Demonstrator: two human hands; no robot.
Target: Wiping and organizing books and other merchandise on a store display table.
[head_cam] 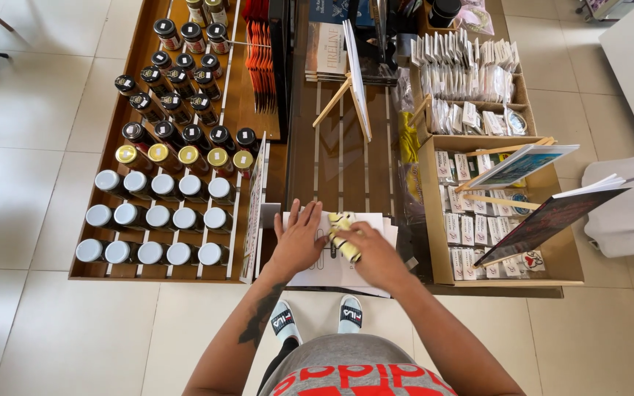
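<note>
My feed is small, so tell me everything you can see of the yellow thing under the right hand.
The yellow thing is small, pale yellow and white with dark marks, possibly soft; its kind is unclear. It lies slanted on the stack of white paper at the display table's front edge. The right hand covers its lower end, fingers on it; the left hand lies flat on the paper beside it.

Matt white paper sheets (332,271); wooden display rack (258,117); glossy jar lids (163,183).

Left hand (299,240) flat on white paper sheets (332,273); right hand (376,253) grips a small yellow-and-white figure (343,236). Silver-lidded glass jars (157,218) at nine o'clock; wooden tray of sachets (434,220) at three.
</note>
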